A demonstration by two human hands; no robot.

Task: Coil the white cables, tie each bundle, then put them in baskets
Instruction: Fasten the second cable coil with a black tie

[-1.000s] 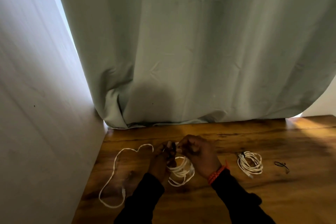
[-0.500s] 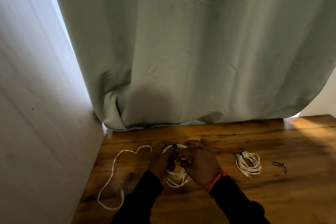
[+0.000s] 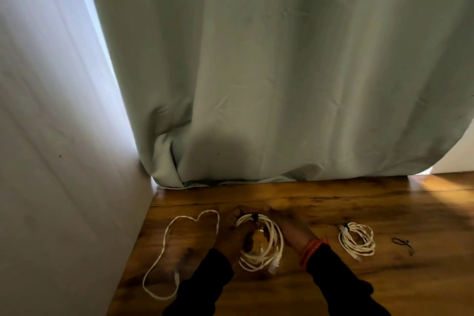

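Coil [image 3: 261, 241] — both hands [image 3: 259, 232] gripping, fingers curled

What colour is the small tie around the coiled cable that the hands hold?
Black. The tie sits at the top of the white coil, seen in the head view.

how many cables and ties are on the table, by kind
Coiled white cable bundles: 2, the bundle in both hands and the tied bundle at right
Uncoiled white cable: 1, the loose cable at left
Black ties: 2, the tie on the held bundle and the spare tie
Total: 5
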